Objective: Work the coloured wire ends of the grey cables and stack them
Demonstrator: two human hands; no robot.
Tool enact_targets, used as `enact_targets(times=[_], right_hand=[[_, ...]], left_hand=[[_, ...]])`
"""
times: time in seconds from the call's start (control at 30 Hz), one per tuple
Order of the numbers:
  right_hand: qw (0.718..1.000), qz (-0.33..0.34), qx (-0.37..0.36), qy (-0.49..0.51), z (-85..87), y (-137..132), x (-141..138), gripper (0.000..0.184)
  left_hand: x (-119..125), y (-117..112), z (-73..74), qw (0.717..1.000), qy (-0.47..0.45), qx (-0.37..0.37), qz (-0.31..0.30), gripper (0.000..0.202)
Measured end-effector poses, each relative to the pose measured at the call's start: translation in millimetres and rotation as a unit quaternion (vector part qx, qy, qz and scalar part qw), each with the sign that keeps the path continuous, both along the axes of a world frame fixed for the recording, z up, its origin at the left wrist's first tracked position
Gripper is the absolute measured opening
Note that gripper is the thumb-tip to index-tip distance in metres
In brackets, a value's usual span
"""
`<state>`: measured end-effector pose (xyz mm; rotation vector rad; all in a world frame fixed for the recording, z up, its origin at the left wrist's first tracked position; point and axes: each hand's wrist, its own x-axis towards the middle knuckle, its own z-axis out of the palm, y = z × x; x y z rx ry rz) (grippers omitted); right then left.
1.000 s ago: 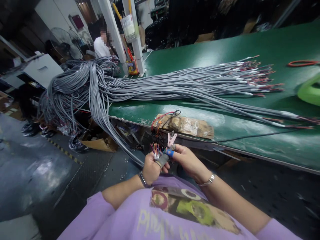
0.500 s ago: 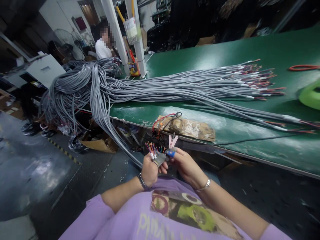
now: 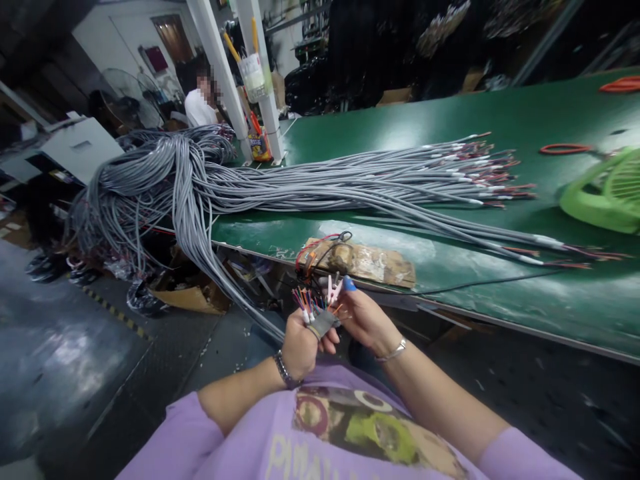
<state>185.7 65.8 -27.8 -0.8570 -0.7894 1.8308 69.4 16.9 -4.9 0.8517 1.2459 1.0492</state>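
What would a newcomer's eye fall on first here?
Probably the big bundle of gray cables, spread along the green table and drooping off its left end. The bright green plastic thing with a grille, at the table's far right, also stands out. Low in the middle, the left hand holds a bunch of colored wires, and the right hand holds a pink clip.

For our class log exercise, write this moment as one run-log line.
left hand: grips thin multicoloured wires | right hand: holds pale pink forked clip near them | glossy green workbench: bears long grey cables
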Motion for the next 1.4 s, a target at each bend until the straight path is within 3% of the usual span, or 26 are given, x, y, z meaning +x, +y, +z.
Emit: enact_targets(times=[0.13,0.33,0.63,1.0,1.13,1.3,1.4], right_hand=[[0.993,-0.006,-0.087,0.074,-2.0,-1,-4,0.047],[0.990,0.046,-0.092,0.101,0.1,-3,-8,0.052],[0.982,-0.055,-0.133,0.119,-3.7,-1,-10,0.038],[0.983,-0.028,-0.101,0.147,0.7,-2,0,0.027],[0.988,-0.063,-0.091,0.104,-2.6,-2,-3,0.031],[0.980,-0.196,0.023,-0.026,-2.3,-7,-5,0.041],[0.985,-0.172,0.019,0.008,0.2,-7,-8,0.045]], left_hand=[[2,2,-3.7,1.000,0.004,0.001,0.007,0.049],[4,4,-5.1,1.000,0.003,-0.008,0.013,0.051],[2,2,-6.2,1.000,-0.002,-0.020,0.009,0.050],[-10,-6,-2.1,0.999,0.020,0.029,0.020,0.057],[-13,-3,2.6,0.996,0.050,0.069,0.021,0.055],[-12,0,5.7,0.991,0.074,0.108,0.018,0.051],[-10,1,3.3,0.990,0.076,0.115,0.018,0.048]])
